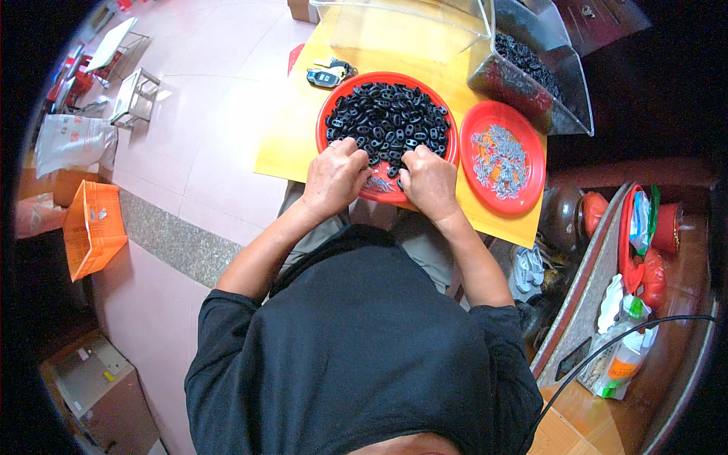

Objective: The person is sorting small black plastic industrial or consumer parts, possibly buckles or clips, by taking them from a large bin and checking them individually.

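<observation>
A round red tray (388,76) on the yellow table holds a heap of small black oval pieces (394,114) with two holes each. At its near side, on the bare red bottom, lie a few thin silver metal bits (379,184). My left hand (337,176) is closed over the tray's near left edge, fingertips pinched together. Opposite it, my right hand (430,180) is closed too, thumb and fingers pressed together at the near right. Whatever either pinch holds is too small or hidden to make out. A second red plate (537,163) at right carries many silver metal bits (502,159).
Keys with a fob (330,73) lie behind the tray on the yellow table (284,144). At the back stand a clear plastic bin (402,30) and another bin (572,114) with black pieces. An orange crate (95,227) and a stool (136,97) are on the left.
</observation>
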